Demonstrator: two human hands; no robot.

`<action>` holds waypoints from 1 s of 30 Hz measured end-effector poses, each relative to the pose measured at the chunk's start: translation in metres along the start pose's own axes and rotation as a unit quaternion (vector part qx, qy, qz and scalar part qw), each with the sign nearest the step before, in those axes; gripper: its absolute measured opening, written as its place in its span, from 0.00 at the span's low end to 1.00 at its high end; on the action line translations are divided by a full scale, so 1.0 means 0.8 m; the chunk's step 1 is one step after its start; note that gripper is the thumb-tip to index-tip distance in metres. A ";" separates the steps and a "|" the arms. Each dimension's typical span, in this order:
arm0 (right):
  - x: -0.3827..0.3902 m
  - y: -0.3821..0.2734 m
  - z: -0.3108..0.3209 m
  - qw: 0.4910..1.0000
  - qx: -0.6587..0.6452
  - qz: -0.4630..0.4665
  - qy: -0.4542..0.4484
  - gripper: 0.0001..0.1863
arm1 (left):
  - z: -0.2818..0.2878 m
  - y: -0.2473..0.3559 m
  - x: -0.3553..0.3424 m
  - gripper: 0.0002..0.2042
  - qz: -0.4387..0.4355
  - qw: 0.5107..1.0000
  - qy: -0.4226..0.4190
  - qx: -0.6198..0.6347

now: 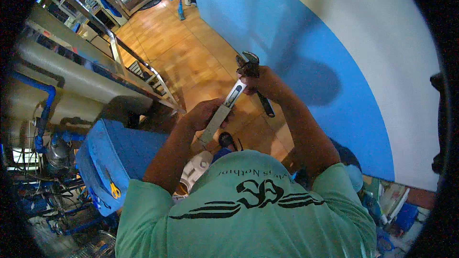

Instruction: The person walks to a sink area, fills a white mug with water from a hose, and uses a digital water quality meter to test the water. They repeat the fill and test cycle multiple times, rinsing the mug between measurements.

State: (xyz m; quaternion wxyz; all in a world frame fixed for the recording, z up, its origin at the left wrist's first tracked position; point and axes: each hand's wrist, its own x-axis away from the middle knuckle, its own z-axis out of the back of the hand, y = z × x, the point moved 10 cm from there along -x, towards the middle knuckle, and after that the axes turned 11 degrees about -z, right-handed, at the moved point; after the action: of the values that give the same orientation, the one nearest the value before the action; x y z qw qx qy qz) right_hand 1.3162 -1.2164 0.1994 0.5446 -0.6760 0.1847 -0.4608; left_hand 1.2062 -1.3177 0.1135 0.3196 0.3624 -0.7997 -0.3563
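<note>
My left hand is closed around a long, flat, pale grey bar. Its upper end is white with a dark oval slot, and it tilts up toward my right hand. What the bar is, I cannot make out. In my right hand is an adjustable wrench, its dark jaws sticking up above the fist and its black handle end coming out below. The bar's white tip reaches the fingers of my right hand; whether it touches the wrench is hidden.
A blue wall rises close on my right. Beneath my hands is a tan tiled floor. At left are a blue box with yellow-handled scissors, blue pipes and a metal rail. A cream plastic part lies near my body.
</note>
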 end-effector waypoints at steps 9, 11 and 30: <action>-0.164 -0.005 0.043 0.996 0.046 -0.065 0.039 0.15 | 0.192 0.113 -0.011 0.19 -0.045 0.987 0.141 0.066; -0.194 0.048 0.092 0.980 0.136 -0.115 0.086 0.17 | 0.249 0.133 -0.013 0.19 -0.066 0.980 0.183 0.051; -0.906 -0.164 0.066 0.958 0.217 -0.169 -0.083 0.09 | 0.710 0.424 -0.101 0.22 -0.223 0.859 0.428 0.171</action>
State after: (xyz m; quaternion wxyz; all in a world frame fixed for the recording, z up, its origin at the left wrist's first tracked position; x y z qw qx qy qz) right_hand 0.9591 -0.5977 0.0134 0.6060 -0.5987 -0.0828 -0.5172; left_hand 0.6926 -0.8965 0.0573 0.4756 0.6967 -0.5301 -0.0856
